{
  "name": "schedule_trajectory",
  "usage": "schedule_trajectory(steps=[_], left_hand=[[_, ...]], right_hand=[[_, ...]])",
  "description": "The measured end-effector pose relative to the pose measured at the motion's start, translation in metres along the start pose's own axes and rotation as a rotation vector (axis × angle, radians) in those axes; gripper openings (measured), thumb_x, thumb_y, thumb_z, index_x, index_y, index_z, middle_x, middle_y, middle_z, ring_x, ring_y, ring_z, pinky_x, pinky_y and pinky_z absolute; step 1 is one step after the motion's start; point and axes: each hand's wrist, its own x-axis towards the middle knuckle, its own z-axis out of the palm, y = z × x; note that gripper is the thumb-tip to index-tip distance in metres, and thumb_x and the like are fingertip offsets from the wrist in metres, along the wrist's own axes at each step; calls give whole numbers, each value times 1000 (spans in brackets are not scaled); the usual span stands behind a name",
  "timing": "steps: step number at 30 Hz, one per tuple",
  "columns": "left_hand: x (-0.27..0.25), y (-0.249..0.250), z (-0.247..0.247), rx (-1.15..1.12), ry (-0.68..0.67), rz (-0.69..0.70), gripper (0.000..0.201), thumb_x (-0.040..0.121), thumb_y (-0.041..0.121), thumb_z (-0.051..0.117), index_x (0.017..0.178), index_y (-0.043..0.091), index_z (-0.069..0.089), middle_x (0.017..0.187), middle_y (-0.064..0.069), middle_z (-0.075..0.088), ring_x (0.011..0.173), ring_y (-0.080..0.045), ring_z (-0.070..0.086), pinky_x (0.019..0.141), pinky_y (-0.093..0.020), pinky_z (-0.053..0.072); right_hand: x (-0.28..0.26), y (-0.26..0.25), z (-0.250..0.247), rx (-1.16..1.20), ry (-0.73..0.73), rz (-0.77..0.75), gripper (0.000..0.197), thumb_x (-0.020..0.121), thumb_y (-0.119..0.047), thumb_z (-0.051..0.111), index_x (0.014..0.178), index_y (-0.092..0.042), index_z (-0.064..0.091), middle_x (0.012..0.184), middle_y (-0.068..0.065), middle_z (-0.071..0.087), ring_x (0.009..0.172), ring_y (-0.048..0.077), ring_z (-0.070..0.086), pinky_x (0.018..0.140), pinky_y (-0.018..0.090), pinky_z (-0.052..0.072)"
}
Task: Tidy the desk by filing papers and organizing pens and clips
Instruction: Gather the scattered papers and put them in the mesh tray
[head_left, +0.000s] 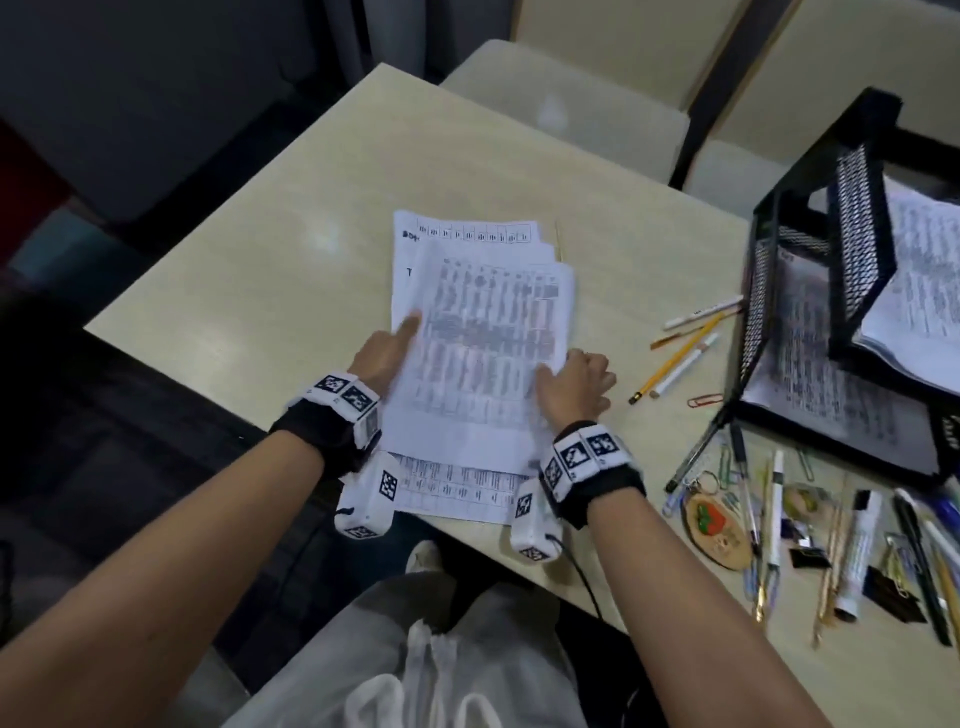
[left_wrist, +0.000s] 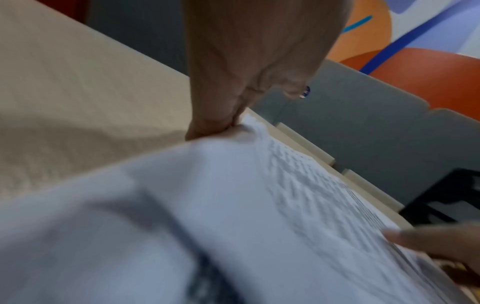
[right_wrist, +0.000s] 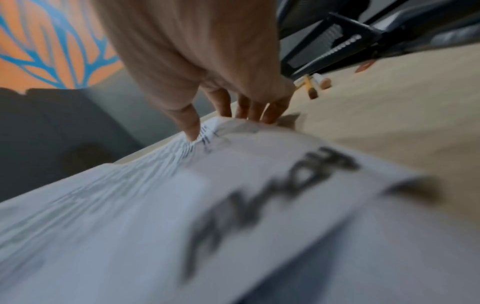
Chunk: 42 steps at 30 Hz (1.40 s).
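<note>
A top bundle of printed papers (head_left: 483, 353) lies over other sheets (head_left: 467, 234) in the middle of the beige desk (head_left: 260, 270). My left hand (head_left: 395, 343) pinches its left edge, thumb on top; the left wrist view shows the same pinch by my left hand (left_wrist: 221, 123) on the papers (left_wrist: 233, 205). My right hand (head_left: 566, 379) grips the right edge. In the right wrist view its thumb (right_wrist: 192, 129) presses the papers (right_wrist: 182, 205) and the fingers curl past the edge. A few pens and pencils (head_left: 685, 353) lie to the right.
A black mesh paper tray (head_left: 852, 218) holding filed sheets stands at the right. A red paper clip (head_left: 705, 400) lies before it. Several pens, clips, binder clips and a wooden keychain (head_left: 714, 525) are heaped at the near right. Pale chairs (head_left: 566, 104) stand beyond the desk.
</note>
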Motion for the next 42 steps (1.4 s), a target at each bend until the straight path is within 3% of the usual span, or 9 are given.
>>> schedule_trajectory(steps=[4,7,14,22,25,29,34,38,42], left_hand=[[-9,3,19,94,10,59,43,91,10,45,132,2,39,116,-23,57,99,-36,59,83,-44,51],[-27,39,20,84,160,352,47,92,7,47,137,4,38,129,-18,54,112,-31,55,91,-32,45],[-58,128,-9,-309,284,927,40,78,28,62,112,8,56,98,3,63,87,-2,63,83,-24,55],[-45,82,4,-368,109,626,50,53,45,84,92,22,63,88,10,67,72,9,66,67,-12,54],[-38,63,18,-187,55,540,61,49,63,77,82,15,61,81,-4,62,71,-12,61,69,-25,50],[-45,83,37,-180,39,515,21,88,19,61,72,18,49,65,-1,47,57,-12,45,54,-20,44],[-41,104,79,-194,-1,388,16,91,17,57,100,6,49,67,2,43,57,-11,41,53,-20,39],[-44,113,136,-146,-67,283,36,91,21,57,118,-1,52,69,2,45,58,-11,41,53,-20,39],[-61,131,203,-28,-298,260,35,90,28,58,113,3,48,77,-1,54,61,-15,50,48,-20,46]], right_hand=[[-12,-13,-10,237,-118,-66,30,90,-2,40,120,0,41,120,19,48,101,31,50,75,33,44],[-17,-26,-50,403,95,-245,16,89,2,38,103,-5,42,84,7,50,78,24,49,50,26,32],[-36,-52,-137,789,556,-612,24,86,-2,52,96,-12,33,77,-16,40,63,-13,46,62,9,37],[-34,-10,-85,819,330,-367,29,83,10,41,99,-11,28,87,-2,47,68,2,50,49,9,37],[-30,2,-79,731,261,-311,22,87,7,37,97,-10,27,80,0,44,61,18,41,43,15,31],[-24,19,-103,765,242,-304,18,94,-6,39,112,-7,36,81,-9,45,65,11,45,57,25,40],[-18,92,-124,673,-181,-87,39,95,-11,46,134,-12,40,122,-1,58,109,19,56,91,32,49],[-34,159,-139,843,-336,92,34,95,1,41,125,-14,48,122,13,60,75,22,65,50,23,57],[-29,219,-171,1017,-103,225,35,95,4,40,127,-6,48,124,13,57,83,16,63,50,17,55]])
